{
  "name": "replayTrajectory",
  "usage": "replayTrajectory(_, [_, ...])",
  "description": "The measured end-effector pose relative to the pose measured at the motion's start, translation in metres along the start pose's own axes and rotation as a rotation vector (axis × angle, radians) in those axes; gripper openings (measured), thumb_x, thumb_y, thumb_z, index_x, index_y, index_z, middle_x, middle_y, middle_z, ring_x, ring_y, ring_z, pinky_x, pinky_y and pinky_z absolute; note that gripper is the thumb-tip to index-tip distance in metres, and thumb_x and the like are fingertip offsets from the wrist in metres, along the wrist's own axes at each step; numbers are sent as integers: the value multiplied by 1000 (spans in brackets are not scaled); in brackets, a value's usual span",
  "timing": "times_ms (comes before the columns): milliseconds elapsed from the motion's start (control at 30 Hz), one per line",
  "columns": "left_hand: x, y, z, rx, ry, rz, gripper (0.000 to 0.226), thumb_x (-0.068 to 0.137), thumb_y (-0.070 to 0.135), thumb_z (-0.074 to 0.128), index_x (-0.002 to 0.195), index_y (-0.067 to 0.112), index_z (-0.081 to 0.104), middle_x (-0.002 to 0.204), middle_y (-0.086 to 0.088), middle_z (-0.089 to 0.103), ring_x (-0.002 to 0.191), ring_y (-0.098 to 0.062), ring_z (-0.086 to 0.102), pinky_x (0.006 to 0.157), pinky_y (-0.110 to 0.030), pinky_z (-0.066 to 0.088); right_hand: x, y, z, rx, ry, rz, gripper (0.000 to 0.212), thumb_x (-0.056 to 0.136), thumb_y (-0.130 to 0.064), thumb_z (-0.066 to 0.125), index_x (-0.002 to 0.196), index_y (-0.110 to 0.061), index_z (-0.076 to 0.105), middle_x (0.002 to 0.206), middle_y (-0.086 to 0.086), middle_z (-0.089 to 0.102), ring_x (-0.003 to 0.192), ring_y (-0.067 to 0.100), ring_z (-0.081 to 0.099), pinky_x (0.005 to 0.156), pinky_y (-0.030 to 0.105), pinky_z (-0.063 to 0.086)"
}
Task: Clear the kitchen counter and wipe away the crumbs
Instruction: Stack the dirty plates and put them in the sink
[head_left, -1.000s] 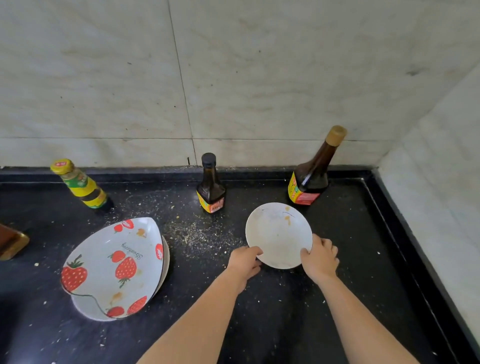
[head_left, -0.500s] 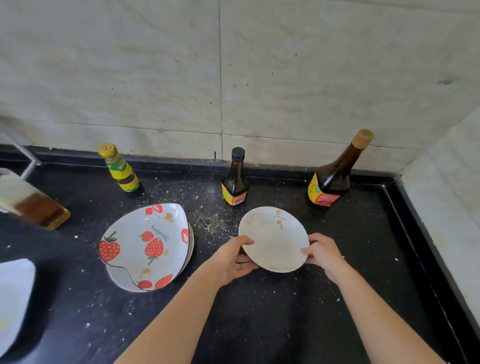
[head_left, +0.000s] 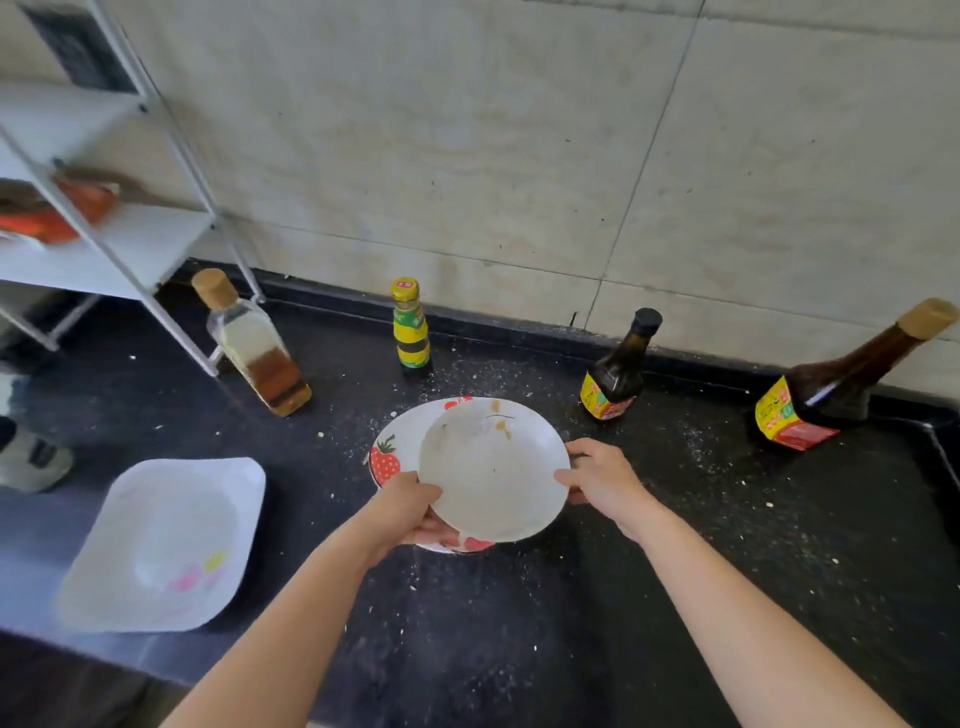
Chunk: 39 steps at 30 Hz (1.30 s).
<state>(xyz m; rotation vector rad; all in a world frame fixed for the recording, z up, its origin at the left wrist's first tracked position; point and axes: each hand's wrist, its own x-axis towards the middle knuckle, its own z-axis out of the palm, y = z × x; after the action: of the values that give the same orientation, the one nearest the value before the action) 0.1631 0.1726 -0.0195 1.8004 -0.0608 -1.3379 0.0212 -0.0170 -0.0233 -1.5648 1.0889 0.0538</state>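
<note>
A small round white plate (head_left: 493, 467) with brown smears is held over the strawberry-patterned plate (head_left: 387, 457), covering most of it. My left hand (head_left: 410, 512) grips the white plate's left lower rim. My right hand (head_left: 597, 475) holds its right rim. Whether the white plate rests on the strawberry plate or hovers just above it, I cannot tell. Pale crumbs (head_left: 467, 371) lie scattered over the black counter (head_left: 727, 545) around and behind the plates.
Against the back wall stand a yellow-capped bottle (head_left: 411, 327), a small dark bottle (head_left: 618, 369), a large dark cork-topped bottle (head_left: 836, 387) and a clear oil bottle (head_left: 254, 345). A square white dish (head_left: 161, 545) sits at the left. A white shelf rack (head_left: 93, 208) stands at the far left.
Both hands have lifted the small white plate and carried it left, over the strawberry plate. The view has swung left, bringing the rack and the square dish into sight.
</note>
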Motion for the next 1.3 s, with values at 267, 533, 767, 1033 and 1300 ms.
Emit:
replayTrajectory(267, [32, -3, -44, 444, 212, 118, 16, 92, 14, 40, 82, 18, 53, 72, -4, 70, 66, -17, 71, 65, -27, 58, 22, -19, 56, -191, 186, 19, 26, 78, 1, 61, 77, -23, 51, 90, 5, 61, 87, 25, 63, 79, 41, 54])
replayTrajectory(533, [49, -7, -56, 673, 253, 137, 29, 86, 21, 49, 60, 12, 58, 62, -4, 71, 57, -15, 68, 61, -23, 55, 31, -18, 69, -292, 291, 35, 16, 79, 1, 58, 83, -13, 52, 81, -2, 54, 79, 18, 52, 54, 25, 36])
replayTrajectory(767, [47, -5, -53, 708, 325, 110, 28, 88, 33, 52, 82, 10, 66, 64, -4, 70, 60, -17, 70, 69, -31, 59, 32, -16, 72, -452, 308, 21, 23, 80, -5, 60, 99, -14, 50, 84, -4, 51, 83, 18, 54, 58, 25, 41])
replayTrajectory(1033, [11, -28, -81, 436, 634, 369, 13, 90, 30, 54, 101, 23, 55, 77, 10, 59, 69, -7, 57, 59, -23, 44, 17, -48, 115, -649, 250, -374, 39, 87, -19, 62, 123, -18, 47, 127, 0, 47, 117, 18, 48, 89, 30, 45])
replayTrajectory(1300, [-34, -85, -172, 347, 891, 331, 31, 91, 22, 52, 122, 19, 51, 126, -3, 53, 117, -20, 47, 99, -33, 38, -14, -67, 243, -617, -25, -514, 34, 88, -28, 59, 119, -18, 51, 120, -2, 52, 107, 15, 52, 88, 29, 44])
